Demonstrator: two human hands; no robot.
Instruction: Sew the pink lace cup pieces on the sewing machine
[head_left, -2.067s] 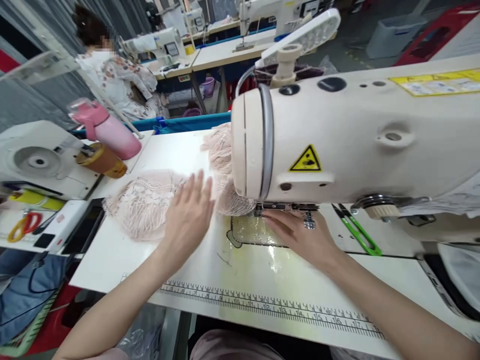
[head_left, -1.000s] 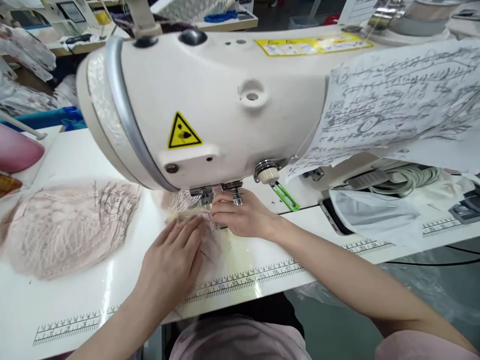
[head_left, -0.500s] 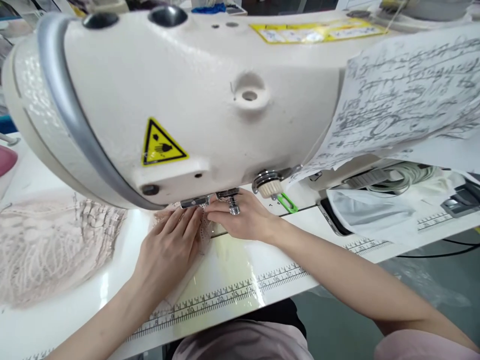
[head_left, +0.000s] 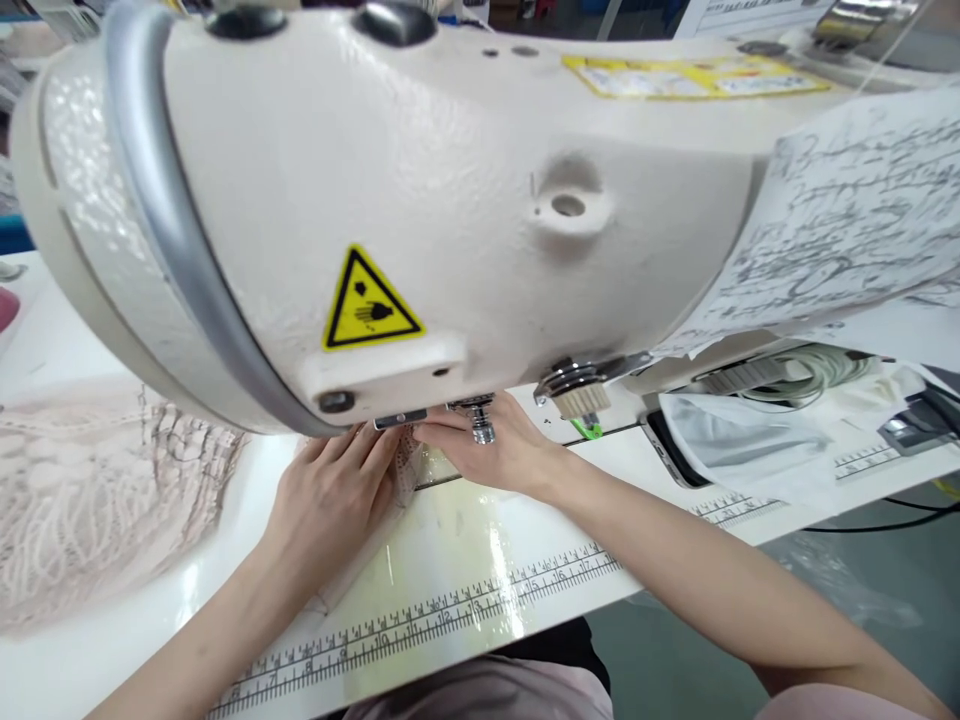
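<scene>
A cream sewing machine head fills the upper view and hides the needle. My left hand lies flat, fingers together, pressing a small pale pink lace piece onto the machine bed under the head. My right hand rests beside it, fingers curled and pinching the lace edge by the presser foot screw. The fingertips of both hands are partly hidden under the machine.
A pile of pink lace pieces lies at left on the white table, which has a printed ruler along its front edge. Green snips, a scribbled paper and a cable coil sit at right.
My left hand left the lace pile and brought a lace piece under the machine head beside my right hand. The view has moved in closer and lower toward the needle.
</scene>
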